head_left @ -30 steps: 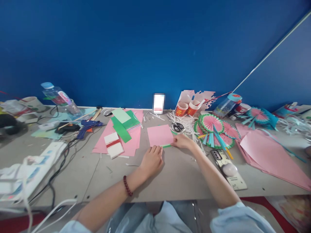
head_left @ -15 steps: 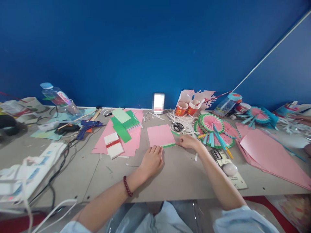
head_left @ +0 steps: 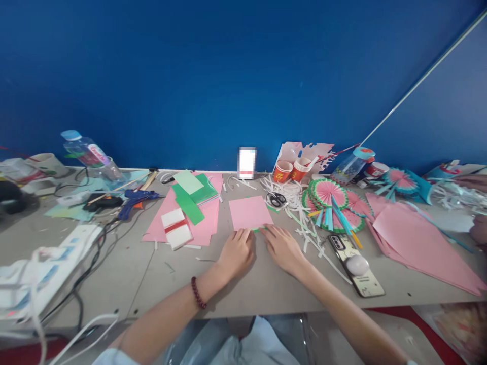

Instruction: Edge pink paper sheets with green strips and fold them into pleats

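A pink paper sheet (head_left: 249, 212) with a thin green edge lies flat in the middle of the grey table (head_left: 266, 284). My left hand (head_left: 238, 251) rests palm down just below its near edge, fingers stretched so the tips touch the paper. My right hand (head_left: 281, 247) lies flat beside it, fingers spread, tips at the sheet's near right corner by the green strip. Neither hand holds anything. Scissors (head_left: 276, 198) lie just beyond the sheet's far right corner.
Left: pink and green paper stack (head_left: 190, 203), white block with red band (head_left: 175, 228), blue glue gun (head_left: 135, 196), water bottle (head_left: 88, 153), power strip and cables (head_left: 57, 256). Right: paper fans (head_left: 331, 203), phone (head_left: 352, 263), pink sheets (head_left: 418, 241), paper cups (head_left: 292, 170), white strips.
My right hand has left the sheet's right edge, come back toward me and settled flat at the near right corner. My left hand has stayed put. The view has shifted slightly.
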`<action>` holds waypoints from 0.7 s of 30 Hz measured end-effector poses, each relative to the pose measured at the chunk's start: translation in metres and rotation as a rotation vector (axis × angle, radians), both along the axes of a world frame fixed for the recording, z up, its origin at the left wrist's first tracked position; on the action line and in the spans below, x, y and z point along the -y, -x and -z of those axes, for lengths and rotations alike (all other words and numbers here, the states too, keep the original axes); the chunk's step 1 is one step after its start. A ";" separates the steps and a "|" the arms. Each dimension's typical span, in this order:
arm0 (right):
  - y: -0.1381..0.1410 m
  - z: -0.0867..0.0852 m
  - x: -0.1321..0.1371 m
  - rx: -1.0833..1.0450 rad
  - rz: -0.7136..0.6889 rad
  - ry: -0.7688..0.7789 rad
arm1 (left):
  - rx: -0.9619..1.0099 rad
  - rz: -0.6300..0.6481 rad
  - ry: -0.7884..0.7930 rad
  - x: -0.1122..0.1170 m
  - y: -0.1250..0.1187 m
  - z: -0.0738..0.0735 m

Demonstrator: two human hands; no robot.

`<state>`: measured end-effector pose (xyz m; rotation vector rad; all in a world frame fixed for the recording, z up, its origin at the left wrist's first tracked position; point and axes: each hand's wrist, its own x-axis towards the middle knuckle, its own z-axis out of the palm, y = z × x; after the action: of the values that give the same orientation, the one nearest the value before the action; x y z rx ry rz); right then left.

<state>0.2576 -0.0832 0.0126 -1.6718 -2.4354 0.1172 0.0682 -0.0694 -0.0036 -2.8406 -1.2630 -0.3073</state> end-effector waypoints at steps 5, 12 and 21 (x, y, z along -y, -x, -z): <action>0.017 0.014 0.015 0.059 0.086 -0.075 | 0.005 -0.026 -0.012 0.003 0.000 -0.002; 0.019 0.016 0.019 0.058 0.136 -0.065 | -0.040 -0.073 -0.033 0.008 0.001 -0.002; 0.024 0.019 0.018 0.153 0.112 -0.106 | 0.013 -0.006 -0.012 -0.002 0.003 0.001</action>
<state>0.2334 -0.1007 -0.0066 -1.8258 -2.3991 -0.1582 0.0655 -0.0676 -0.0043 -2.8287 -1.2671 -0.3334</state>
